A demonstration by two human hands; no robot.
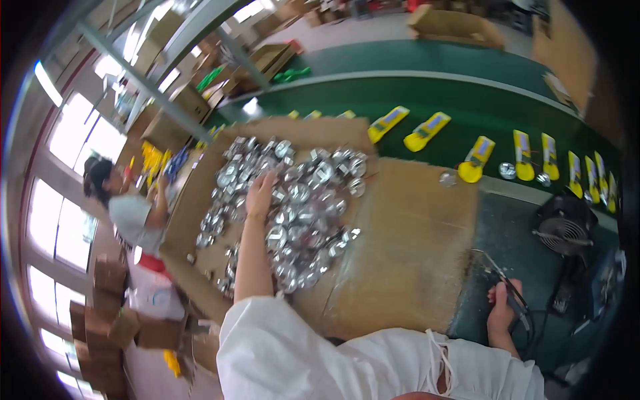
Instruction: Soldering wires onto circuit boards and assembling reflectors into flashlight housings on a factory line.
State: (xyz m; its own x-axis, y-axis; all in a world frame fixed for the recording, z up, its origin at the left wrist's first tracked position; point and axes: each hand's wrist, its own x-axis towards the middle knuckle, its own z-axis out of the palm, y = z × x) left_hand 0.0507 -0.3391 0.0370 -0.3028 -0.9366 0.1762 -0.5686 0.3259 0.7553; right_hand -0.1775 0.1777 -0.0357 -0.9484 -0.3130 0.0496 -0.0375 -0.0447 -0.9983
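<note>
My left hand (260,195) reaches into a pile of shiny silver round parts (297,193) heaped in an open cardboard box (177,233). Motion blurs its fingertips, so whether they grip a part is not clear. Down at the right, my right hand (505,303) is closed around a soldering iron (512,288), its thin metal end slanting up and left over the dark green bench. A flat cardboard sheet (407,233) lies between the two hands.
Beyond the box runs a green conveyor (427,93) with several yellow paddle-shaped pieces (477,160) along its near edge. A loose silver part (507,171) sits among them. A black fan (565,227) stands at right. Another person (133,207) works at far left.
</note>
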